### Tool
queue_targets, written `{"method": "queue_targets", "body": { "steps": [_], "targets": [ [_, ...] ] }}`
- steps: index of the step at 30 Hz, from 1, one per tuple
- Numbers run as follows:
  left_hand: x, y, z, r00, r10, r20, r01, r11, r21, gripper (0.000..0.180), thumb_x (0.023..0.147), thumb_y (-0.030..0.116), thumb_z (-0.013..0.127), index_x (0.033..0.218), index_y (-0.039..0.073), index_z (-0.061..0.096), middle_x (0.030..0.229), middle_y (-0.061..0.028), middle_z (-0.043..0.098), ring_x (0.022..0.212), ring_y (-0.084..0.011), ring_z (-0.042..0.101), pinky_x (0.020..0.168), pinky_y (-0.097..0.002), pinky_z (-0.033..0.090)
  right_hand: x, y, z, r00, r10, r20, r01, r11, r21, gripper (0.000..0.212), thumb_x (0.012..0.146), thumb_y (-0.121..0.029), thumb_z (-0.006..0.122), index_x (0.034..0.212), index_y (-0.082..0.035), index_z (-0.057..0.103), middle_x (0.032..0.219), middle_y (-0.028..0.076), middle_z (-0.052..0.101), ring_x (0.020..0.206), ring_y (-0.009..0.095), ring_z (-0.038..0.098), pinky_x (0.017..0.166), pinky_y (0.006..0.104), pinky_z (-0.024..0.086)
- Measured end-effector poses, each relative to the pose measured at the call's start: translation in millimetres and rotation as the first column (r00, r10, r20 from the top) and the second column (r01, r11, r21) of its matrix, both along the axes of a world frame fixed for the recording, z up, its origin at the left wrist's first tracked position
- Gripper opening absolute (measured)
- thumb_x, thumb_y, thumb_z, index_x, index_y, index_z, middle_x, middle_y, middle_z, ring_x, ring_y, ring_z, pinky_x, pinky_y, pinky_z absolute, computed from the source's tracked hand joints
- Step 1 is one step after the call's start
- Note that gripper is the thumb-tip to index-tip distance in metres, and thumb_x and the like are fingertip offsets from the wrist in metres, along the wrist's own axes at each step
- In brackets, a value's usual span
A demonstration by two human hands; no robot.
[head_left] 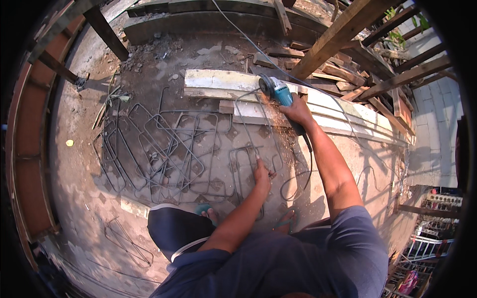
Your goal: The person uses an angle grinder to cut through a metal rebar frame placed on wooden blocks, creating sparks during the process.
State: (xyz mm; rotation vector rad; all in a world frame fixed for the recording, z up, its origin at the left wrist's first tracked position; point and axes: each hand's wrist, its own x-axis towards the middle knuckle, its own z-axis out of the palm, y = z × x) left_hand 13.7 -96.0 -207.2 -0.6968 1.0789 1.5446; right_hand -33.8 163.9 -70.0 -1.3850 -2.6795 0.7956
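My right hand (299, 110) is wrapped round a teal and black angle grinder (283, 94). Its disc (265, 87) meets the far end of a bent steel rod frame (247, 129), over the white-topped boards (218, 79). Orange sparks fly down toward me from there. Nearer to me, my left hand (262, 175) is closed on the near part of that frame. To its left, several more rod frames (174, 130) lie tangled on the ground. The grinder's dark cord (311, 159) loops down beside my right forearm.
Loose timber (343, 74) is heaped at the far right, below a slanted wooden post (338, 35). A grey cable (243, 35) crosses from the top toward the right. A few rods (129, 243) lie at the lower left. My sandalled feet (211, 213) are close to the frames.
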Motion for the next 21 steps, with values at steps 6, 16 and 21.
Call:
{"method": "queue_targets", "body": {
  "steps": [6,16,21],
  "targets": [
    [3.2,2.1,-4.5,1.000,-0.005,0.010,0.005,1.000,-0.022,0.055,0.100,0.064,0.050,0.077,0.014,0.047,0.070,-0.0022,0.044,0.062,-0.0206,0.052,0.064,-0.0443,0.056,-1.8,-5.3,10.4,0.998,-0.040,0.040,0.040,0.999,0.014,0.078,0.071,-0.040,0.078,0.131,0.003,0.053,0.111,0.033,0.069,0.104,0.045,0.069,0.092,0.0484,0.054],
    [-1.6,-9.1,-21.3,0.999,0.000,-0.047,0.000,1.000,0.017,0.052,0.100,0.062,0.052,0.085,0.012,0.048,0.073,-0.0045,0.044,0.065,-0.0231,0.051,0.064,-0.0456,0.055,-5.4,-20.0,21.6,0.996,-0.089,0.027,0.090,0.996,-0.015,0.081,0.069,-0.042,0.082,0.130,0.002,0.053,0.114,0.030,0.069,0.108,0.044,0.068,0.093,0.0501,0.053],
    [-13.3,-8.1,-13.6,0.998,-0.015,-0.069,0.012,0.999,-0.051,0.056,0.098,0.067,0.052,0.080,0.014,0.044,0.071,-0.0043,0.043,0.060,-0.0223,0.047,0.059,-0.0449,0.053,25.3,-19.8,24.1,0.998,-0.043,0.048,0.044,0.999,-0.012,0.079,0.069,-0.042,0.081,0.130,0.003,0.056,0.116,0.028,0.069,0.108,0.042,0.068,0.094,0.0481,0.053]
  ]
}}
